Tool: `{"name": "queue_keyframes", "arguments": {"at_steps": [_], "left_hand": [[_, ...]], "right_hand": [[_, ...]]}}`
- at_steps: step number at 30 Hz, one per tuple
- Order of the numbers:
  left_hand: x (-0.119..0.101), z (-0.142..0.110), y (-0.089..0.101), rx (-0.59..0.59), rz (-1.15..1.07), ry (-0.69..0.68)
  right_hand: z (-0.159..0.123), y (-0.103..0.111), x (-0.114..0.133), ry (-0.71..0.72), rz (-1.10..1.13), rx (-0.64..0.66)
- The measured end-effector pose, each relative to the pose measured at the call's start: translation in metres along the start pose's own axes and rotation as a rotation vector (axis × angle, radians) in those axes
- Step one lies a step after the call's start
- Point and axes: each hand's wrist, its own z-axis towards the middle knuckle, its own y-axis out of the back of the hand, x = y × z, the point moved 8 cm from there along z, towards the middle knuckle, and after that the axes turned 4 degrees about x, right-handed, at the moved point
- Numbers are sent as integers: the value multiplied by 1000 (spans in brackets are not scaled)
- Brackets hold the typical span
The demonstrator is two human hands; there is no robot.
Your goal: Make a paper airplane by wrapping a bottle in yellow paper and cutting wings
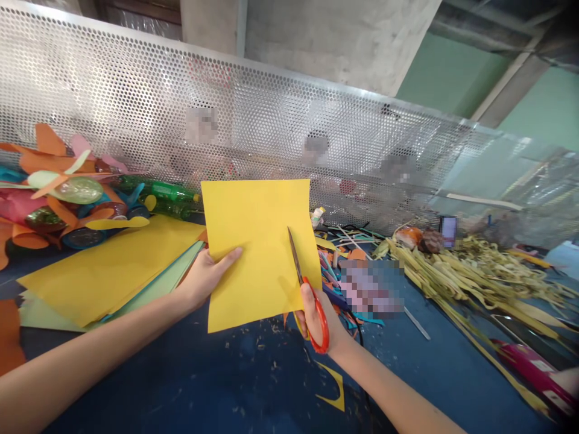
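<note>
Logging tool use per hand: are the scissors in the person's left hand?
No, the right hand grips the red-handled scissors.

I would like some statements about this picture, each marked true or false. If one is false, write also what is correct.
1. The right hand holds scissors. True.
2. The left hand is holding a bottle. False: the left hand holds a yellow sheet.
3. A yellow scrap lies below the sheet, on the table. True.
4. The green bottle is upright. False: the green bottle lies on its side.
5. The table is bright red. False: it is dark blue.
6. A paper stack lies to the left of the held sheet. True.
</note>
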Motion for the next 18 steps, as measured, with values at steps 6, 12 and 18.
{"name": "queue_keyframes", "arguments": {"at_steps": [6,12,18], "left_hand": [[2,0,0,6,-3,14],[2,2,2,9,-6,6],[3,7,3,19,8,-7]], "right_hand": [[1,-3,-8,-78,43,-5],[2,-2,-9,-99,61,11],[0,-2,17,2,113,126]]}}
